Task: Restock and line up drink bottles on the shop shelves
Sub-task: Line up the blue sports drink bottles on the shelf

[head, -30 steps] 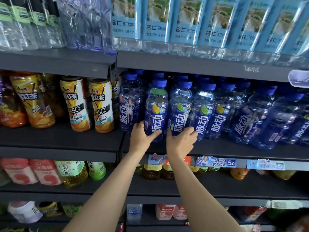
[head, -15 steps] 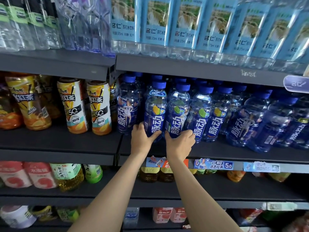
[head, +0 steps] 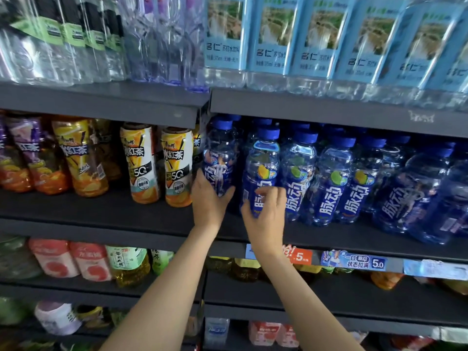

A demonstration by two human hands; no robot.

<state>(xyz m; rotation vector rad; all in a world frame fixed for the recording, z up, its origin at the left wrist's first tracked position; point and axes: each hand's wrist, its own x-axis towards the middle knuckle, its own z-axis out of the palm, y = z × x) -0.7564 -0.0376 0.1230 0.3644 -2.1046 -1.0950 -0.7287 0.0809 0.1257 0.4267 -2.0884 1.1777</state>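
Blue-capped sports-drink row (head: pixel 336 183) mostly lined up; left hand (head: pixel 207 201) gripping leftmost bottle (head: pixel 219 158), right hand (head: pixel 266 214) gripping second bottle (head: pixel 262 171); both yet to square.

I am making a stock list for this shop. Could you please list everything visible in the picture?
Blue-capped drink bottles: many, blue, middle shelf right.
Iced tea bottles: several, yellow-orange, middle shelf left.
Soda water bottles: a row, light blue labels, top shelf right.
Water bottles: several, clear, green labels, top shelf left.
Pink-label bottles: several, lower shelf left.
Price tags: several, blue and orange, on the middle shelf's front edge.
Shelves: dark grey.
Left hand: grips the leftmost blue bottle.
Right hand: grips the next blue bottle.
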